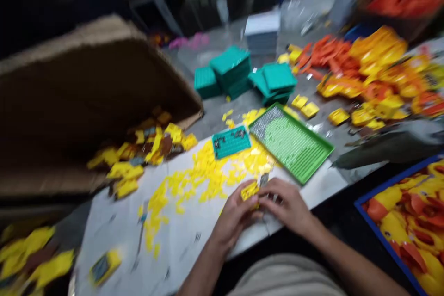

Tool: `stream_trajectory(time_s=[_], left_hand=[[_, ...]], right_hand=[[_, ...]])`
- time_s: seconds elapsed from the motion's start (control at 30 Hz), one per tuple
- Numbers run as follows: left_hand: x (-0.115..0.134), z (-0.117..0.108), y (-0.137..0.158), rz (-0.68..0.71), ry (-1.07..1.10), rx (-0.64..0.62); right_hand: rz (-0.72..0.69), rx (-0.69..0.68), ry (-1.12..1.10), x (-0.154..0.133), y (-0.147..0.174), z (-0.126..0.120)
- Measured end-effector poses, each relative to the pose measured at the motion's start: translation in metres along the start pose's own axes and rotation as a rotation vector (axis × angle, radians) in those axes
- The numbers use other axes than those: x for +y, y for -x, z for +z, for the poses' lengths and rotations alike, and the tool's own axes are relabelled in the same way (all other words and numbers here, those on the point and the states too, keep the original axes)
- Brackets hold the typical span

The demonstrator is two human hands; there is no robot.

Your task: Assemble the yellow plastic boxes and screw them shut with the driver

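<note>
My left hand (pixel 236 217) is closed around a small yellow plastic part (pixel 250 190), held just above the front of the white board (pixel 187 249). My right hand (pixel 282 201) meets it from the right, its fingertips pinched at the part's edge; whether they grip the part or some tiny piece is hidden. Beyond the hands lie many loose flat yellow pieces (pixel 208 171). Among them sits a small teal tray (pixel 231 142) with dark little bits in it. A green ribbed tray (pixel 294 143), partly covered with small shiny pieces, rests to the right.
An open cardboard box (pixel 86 101) stands at left, yellow parts (pixel 125 171) spilling out. Teal trays (pixel 231 67) are stacked behind. Orange and yellow parts (pixel 378 69) heap up at right. A blue-edged crate (pixel 385 236) of yellow ducks is at lower right. A screwdriver-like tool (pixel 140 236) lies left.
</note>
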State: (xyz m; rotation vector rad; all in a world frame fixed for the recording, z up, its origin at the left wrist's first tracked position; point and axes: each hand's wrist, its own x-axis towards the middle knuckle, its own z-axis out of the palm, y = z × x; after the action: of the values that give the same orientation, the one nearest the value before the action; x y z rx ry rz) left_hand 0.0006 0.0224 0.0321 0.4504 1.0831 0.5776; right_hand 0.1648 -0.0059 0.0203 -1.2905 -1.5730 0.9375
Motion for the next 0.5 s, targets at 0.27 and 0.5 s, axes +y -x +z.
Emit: stream_trajectory(time_s=[0.27,0.5], left_hand=[[0.094,0.039,-0.052,0.121,-0.355,-0.195],[0.241,0.176,-0.161,0.743,-1.228,-0.132]], right_hand=[[-0.134,0.443,-0.093,0.006,0.012,-0.016],[-0.129,0.385,0.141,0.068,0.044,-0.007]])
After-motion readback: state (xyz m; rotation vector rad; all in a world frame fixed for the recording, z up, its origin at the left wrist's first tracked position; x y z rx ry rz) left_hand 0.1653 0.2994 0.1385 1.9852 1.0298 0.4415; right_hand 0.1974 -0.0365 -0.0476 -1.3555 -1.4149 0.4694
